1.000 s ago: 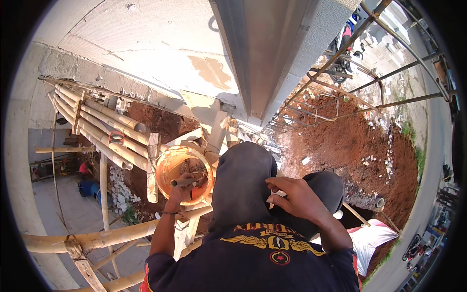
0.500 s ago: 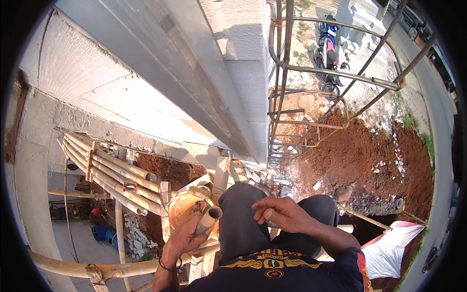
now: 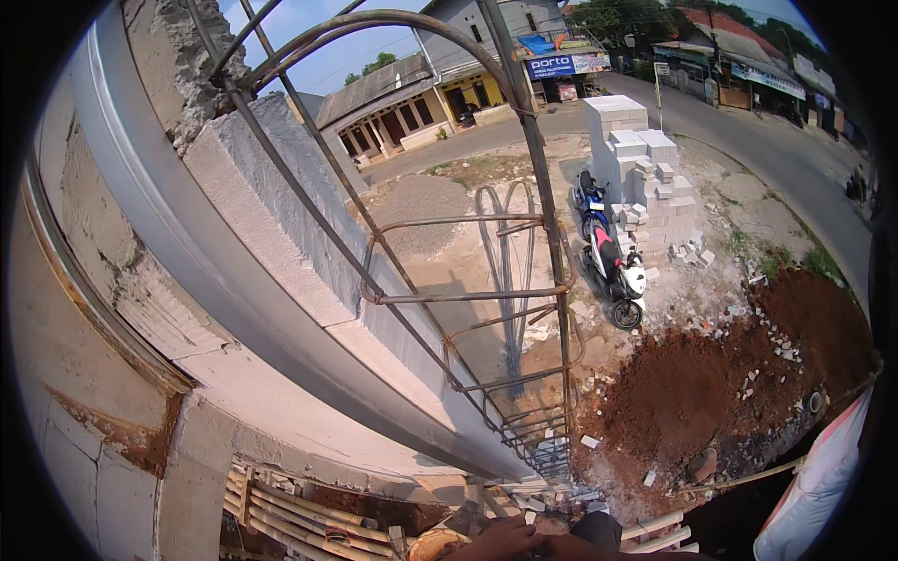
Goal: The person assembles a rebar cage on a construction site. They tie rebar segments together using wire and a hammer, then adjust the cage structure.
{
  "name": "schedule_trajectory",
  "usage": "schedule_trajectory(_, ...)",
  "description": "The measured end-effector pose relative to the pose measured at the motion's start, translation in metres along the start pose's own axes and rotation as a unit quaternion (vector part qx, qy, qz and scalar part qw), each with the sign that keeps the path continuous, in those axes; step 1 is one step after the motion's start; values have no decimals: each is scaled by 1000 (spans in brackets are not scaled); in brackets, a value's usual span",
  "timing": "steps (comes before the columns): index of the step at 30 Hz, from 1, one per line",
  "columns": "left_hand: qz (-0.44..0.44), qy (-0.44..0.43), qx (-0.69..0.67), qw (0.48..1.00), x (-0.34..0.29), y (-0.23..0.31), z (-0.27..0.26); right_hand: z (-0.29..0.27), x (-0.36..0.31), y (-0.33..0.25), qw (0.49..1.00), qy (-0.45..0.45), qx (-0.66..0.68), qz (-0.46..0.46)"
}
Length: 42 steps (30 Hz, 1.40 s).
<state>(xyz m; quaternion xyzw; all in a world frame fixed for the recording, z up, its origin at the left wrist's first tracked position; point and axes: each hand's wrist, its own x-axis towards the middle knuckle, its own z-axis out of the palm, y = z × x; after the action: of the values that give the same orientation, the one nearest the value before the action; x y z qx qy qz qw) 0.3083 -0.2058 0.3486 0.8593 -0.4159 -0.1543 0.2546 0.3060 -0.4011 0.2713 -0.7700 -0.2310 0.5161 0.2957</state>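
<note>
At the bottom edge my left hand (image 3: 500,540) shows only in part, dark and in shade. Close beside it is what looks like my right hand (image 3: 569,549), cut off by the picture's edge. The fingers of both are too dim to read, and I cannot see whether anything is in them. Left of the hands sits an orange, mortar-stained bucket (image 3: 435,544), mostly out of the picture. A dark trouser knee (image 3: 599,529) rises just to their right. The short grey tube seen earlier in my left hand does not show now.
A tall rebar cage (image 3: 552,234) stands beside the block wall (image 3: 271,215), which has a long grey metal strip (image 3: 224,252) along it. Bamboo poles (image 3: 309,519) lie lower left. Far below are red soil (image 3: 673,393), a parked motorbike (image 3: 613,271) and stacked pale blocks (image 3: 645,168).
The view has swung upward, bringing the street and rebar cage into sight. Both hands have dropped to the bottom edge, and the tube held by my left hand is out of sight.
</note>
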Motion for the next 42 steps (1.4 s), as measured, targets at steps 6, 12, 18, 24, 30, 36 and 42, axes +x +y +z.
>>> schedule_trajectory(6, 61, 371, 327, 867, 7, 86, -261, -1, -83, -8, 975, 133, 98, 151)
schedule_trajectory(12, 31, 549, 532, 644, 43, 139, -458, 4, -132, 13, 896, 352, 219, 159)
schedule_trajectory(18, -87, 438, 622, 644, 57, 156, -494, -5, -138, 36, 836, 465, 238, 168)
schedule_trajectory(24, -112, 413, 601, 675, 59, 156, -493, -56, -162, 36, 782, 530, 305, 119)
schedule_trajectory(30, -121, 430, 627, 638, 62, 145, -494, -166, -182, -12, 770, 591, 234, 56)
schedule_trajectory(36, -133, 427, 648, 616, 62, 144, -492, -316, -195, -91, 767, 536, 307, -170)
schedule_trajectory(42, -136, 409, 655, 620, 53, 141, -491, -454, -173, -202, 722, 419, 284, -472)
